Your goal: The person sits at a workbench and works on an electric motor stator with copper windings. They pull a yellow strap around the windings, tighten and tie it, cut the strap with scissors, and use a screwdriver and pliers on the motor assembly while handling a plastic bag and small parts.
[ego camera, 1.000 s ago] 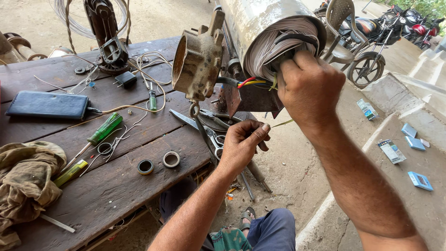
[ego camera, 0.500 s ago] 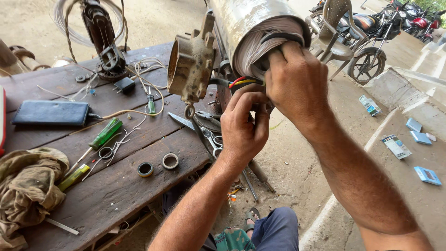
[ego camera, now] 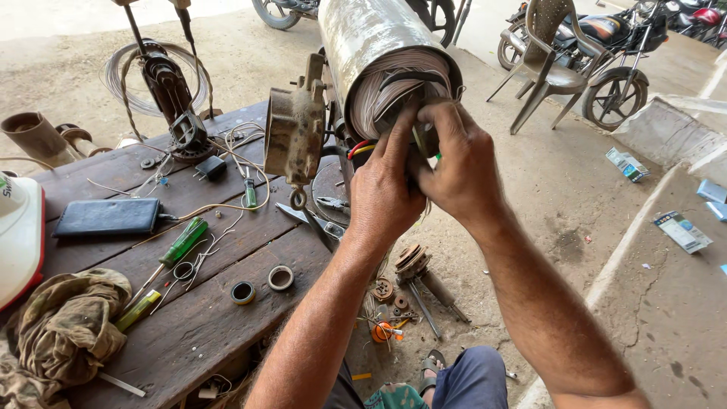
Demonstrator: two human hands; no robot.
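Hands meet at the open end of a steel motor casing (ego camera: 363,38) at top centre of the frame. Left hand (ego camera: 390,193) presses spread fingers against the copper windings (ego camera: 394,79); right hand (ego camera: 454,163) pinches a small part at the rim. Screwdriver (ego camera: 182,241), tape rolls (ego camera: 261,285) and rag (ego camera: 68,326) lie on the wooden bench (ego camera: 204,326), lower left.

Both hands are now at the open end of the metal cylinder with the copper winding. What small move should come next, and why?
Probably keep the left hand pressing beside the red and yellow wires while the right hand works its fingertips along the winding. Both hands already touch the open end of the cylinder, so no reach is needed.
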